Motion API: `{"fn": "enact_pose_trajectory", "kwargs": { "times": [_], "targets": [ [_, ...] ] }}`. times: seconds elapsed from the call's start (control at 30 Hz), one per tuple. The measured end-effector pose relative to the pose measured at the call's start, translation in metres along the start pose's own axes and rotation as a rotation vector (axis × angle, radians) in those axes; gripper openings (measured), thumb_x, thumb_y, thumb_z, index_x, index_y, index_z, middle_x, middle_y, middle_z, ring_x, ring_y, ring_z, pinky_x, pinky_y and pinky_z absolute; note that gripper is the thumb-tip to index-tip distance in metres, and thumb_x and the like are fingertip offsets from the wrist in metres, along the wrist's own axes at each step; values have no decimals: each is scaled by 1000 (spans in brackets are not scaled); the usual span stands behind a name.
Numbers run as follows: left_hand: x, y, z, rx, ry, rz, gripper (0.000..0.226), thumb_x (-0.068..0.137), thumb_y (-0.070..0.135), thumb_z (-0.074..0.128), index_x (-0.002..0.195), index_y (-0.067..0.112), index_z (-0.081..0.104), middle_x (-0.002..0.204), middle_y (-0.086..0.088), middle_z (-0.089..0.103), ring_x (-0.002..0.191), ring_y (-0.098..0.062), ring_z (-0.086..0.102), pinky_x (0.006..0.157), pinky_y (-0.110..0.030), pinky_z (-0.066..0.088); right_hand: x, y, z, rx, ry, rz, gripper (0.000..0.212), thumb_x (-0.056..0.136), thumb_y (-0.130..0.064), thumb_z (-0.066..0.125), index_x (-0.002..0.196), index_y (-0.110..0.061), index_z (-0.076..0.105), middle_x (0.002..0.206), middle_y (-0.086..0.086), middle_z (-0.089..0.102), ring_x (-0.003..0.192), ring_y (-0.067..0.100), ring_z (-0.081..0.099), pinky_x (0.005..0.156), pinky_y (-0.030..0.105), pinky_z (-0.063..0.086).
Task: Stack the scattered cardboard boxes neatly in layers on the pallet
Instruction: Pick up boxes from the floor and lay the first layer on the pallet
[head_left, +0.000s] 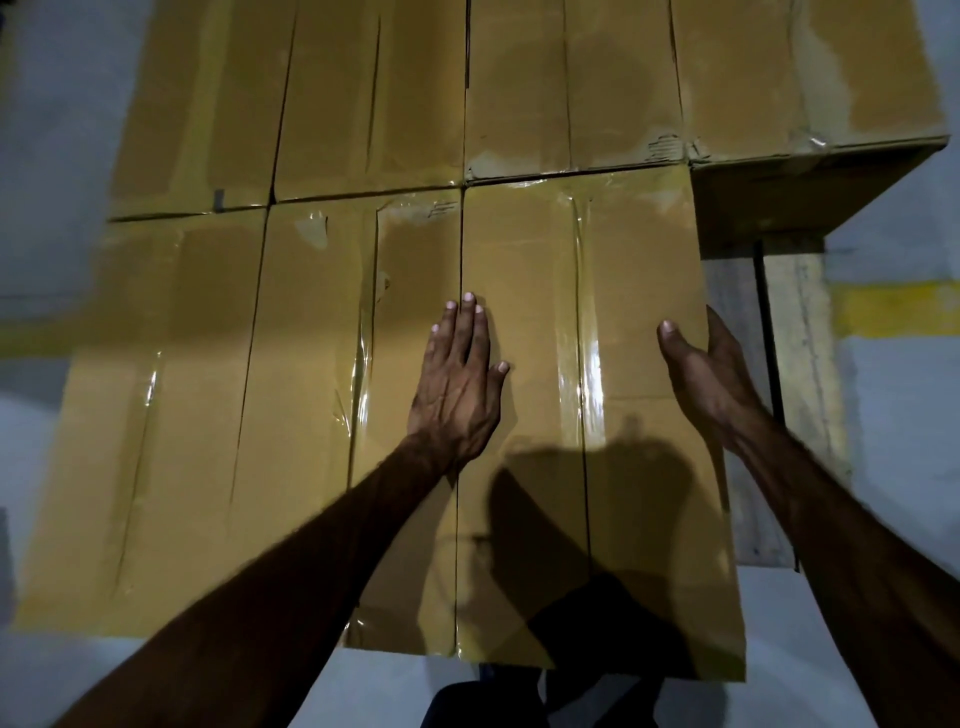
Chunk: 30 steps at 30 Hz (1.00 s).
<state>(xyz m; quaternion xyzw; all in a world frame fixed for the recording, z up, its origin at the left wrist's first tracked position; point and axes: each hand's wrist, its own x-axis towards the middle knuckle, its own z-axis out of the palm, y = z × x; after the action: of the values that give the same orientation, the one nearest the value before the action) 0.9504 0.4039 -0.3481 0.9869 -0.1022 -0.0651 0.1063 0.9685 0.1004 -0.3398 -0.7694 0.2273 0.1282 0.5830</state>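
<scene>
Head view: the near-right box (597, 415) is set among the stacked boxes (311, 130) on the pallet (800, 374). The left hand (457, 384) is laid flat and open on top; the right hand (701, 374) is cupped open against its right edge. An uneven push could skew it or leave its near end overhanging.

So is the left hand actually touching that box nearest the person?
Touching. The head view shows the left hand lying palm-down, fingers spread flat on the taped top of the nearest box, with no gap visible beneath it.
</scene>
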Motion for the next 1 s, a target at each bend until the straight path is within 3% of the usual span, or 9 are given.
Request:
{"fn": "enact_pose_trajectory", "kwargs": {
  "times": [0.17, 0.47, 0.6, 0.8, 1.0],
  "targets": [
    [1, 1, 0, -8, -9, -5, 69, 113, 42, 19, 167, 3, 0, 175, -14, -11, 162, -24, -15, 132, -48, 5, 1, 0, 0, -19, 17, 5, 87, 79, -80, 56, 154, -38, 43, 149, -5, 57, 137, 23, 54, 114, 58, 45],
    [0, -2, 0, -21, -15, -11, 69, 112, 42, 17, 167, 3, 1, 176, -13, -11, 162, -24, -14, 132, -49, 6, 7, 6, 2, -21, 24, -2, 81, 81, -77, 57, 152, -40, 45, 145, -6, 60, 133, 23, 57, 112, 56, 47],
    [0, 1, -1, -10, -19, 1, 69, 113, 41, 17, 166, 1, 1, 175, -15, -10, 162, -26, -14, 132, -49, 6, 6, 5, 3, -42, 54, -11, 66, 95, -62, 58, 154, -34, 44, 147, -2, 59, 134, 25, 55, 114, 55, 45],
    [0, 2, -2, 3, -21, 4, 69, 112, 41, 15, 166, 1, 1, 175, -15, -11, 162, -26, -14, 132, -48, 3, 6, 2, 5, -75, 69, -6, 62, 102, -52, 58, 158, -30, 41, 151, 1, 56, 136, 24, 52, 115, 46, 43],
    [1, 3, -4, -9, -28, -8, 68, 112, 40, 16, 166, 2, 1, 175, -15, -11, 162, -26, -13, 132, -48, 2, 2, 1, -2, -41, -33, -16, 63, 104, -51, 57, 158, -22, 40, 149, 0, 55, 133, 18, 52, 109, 35, 42]
  ]
}}
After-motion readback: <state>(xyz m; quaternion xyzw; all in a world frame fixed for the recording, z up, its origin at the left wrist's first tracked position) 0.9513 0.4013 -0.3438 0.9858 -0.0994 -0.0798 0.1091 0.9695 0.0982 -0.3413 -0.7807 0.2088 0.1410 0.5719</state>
